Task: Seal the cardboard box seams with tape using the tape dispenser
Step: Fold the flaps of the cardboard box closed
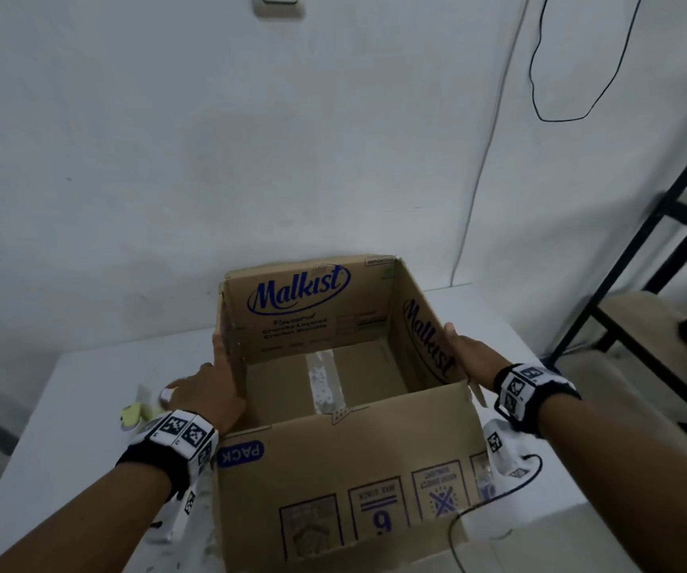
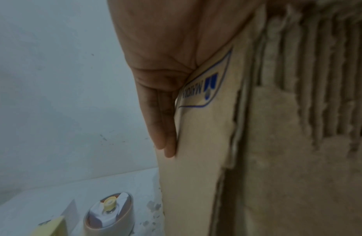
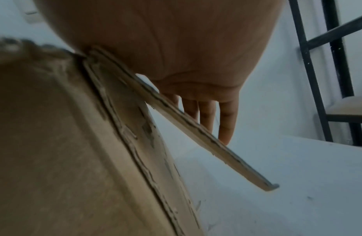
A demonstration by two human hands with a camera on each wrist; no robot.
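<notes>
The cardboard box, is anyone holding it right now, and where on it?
Yes. The cardboard box is held between both hands: left hand flat against its left side panel, right hand flat against its right side panel, fingers straight.

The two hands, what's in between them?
The open cardboard box, seen in the head view. The left hand and right hand press flat on its opposite side flaps; nothing lies inside.

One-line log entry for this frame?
box: open, untaped | left hand: flat on left wall | right hand: flat on right flap | tape dispenser: idle on table
</notes>
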